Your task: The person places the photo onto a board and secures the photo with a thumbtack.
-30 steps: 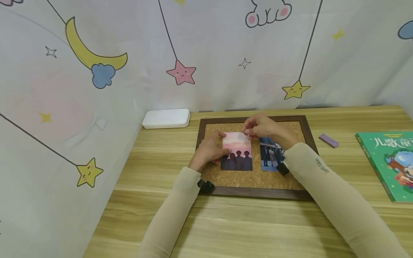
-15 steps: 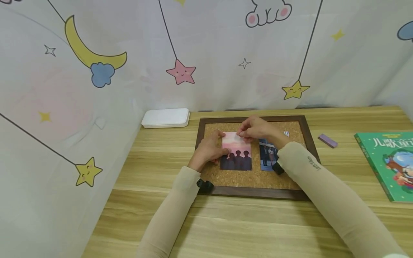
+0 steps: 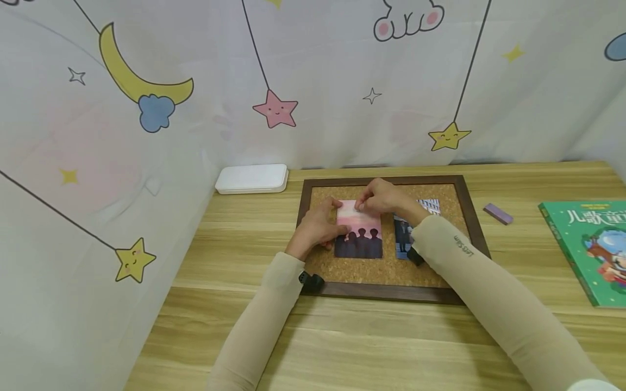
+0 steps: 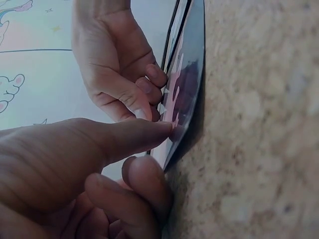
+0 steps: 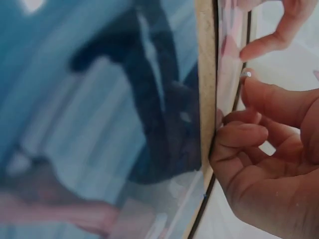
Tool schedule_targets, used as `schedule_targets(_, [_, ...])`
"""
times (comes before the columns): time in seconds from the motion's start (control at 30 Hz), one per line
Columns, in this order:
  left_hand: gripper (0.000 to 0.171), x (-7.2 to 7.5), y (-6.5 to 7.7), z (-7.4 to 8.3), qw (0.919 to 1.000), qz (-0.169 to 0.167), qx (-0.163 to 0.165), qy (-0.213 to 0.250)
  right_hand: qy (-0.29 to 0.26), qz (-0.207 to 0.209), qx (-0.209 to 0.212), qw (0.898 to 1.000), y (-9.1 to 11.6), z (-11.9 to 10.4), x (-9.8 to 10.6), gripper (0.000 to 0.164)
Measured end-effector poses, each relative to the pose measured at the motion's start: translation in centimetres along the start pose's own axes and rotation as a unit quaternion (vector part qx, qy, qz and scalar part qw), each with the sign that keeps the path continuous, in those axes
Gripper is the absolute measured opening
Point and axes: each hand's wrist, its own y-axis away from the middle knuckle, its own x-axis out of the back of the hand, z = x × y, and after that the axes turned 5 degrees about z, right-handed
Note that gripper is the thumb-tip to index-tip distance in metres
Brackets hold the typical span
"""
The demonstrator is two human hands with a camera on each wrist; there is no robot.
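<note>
A photo with a pink sky and dark silhouettes (image 3: pixel 359 247) lies on a brown-framed cork board (image 3: pixel 362 272). My left hand (image 3: pixel 317 224) holds it down from the left, thumb pressing its face and a finger reaching its upper left corner. One edge of the photo bows up off the cork in the left wrist view. At the photo's top edge, my right hand (image 3: pixel 383 196) pinches a small silvery pin (image 5: pixel 247 74) between thumb and finger; most of the pin is hidden. Beneath the right wrist, a second photo of standing people (image 3: pixel 403 239) lies on the board, partly covered.
Behind the board's left corner sits a white case (image 3: pixel 251 179) on the wooden table (image 3: pixel 342 347). To the right are a small purple block (image 3: pixel 498 213) and a green children's book (image 3: pixel 582 244). A printed curtain (image 3: pixel 332 65) hangs close behind the table.
My right hand has moved left from the pink photo's upper right corner to the middle of its top part, uncovering more of the second photo's top. The left hand has stayed in place.
</note>
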Motion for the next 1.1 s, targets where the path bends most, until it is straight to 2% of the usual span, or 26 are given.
schedule_targets(0.63, [0.064, -0.11, -0.09, -0.11, 1.0, -0.001, -0.008, -0.003, 0.02, 0.019, -0.001, 1.0, -0.11, 0.22, -0.37, 0.016])
schedule_targets(1.1, [0.064, -0.1, -0.09, -0.1, 1.0, 0.004, -0.004, -0.005, -0.005, 0.024, -0.047, 0.999, -0.66, -0.04, -0.48, 0.013])
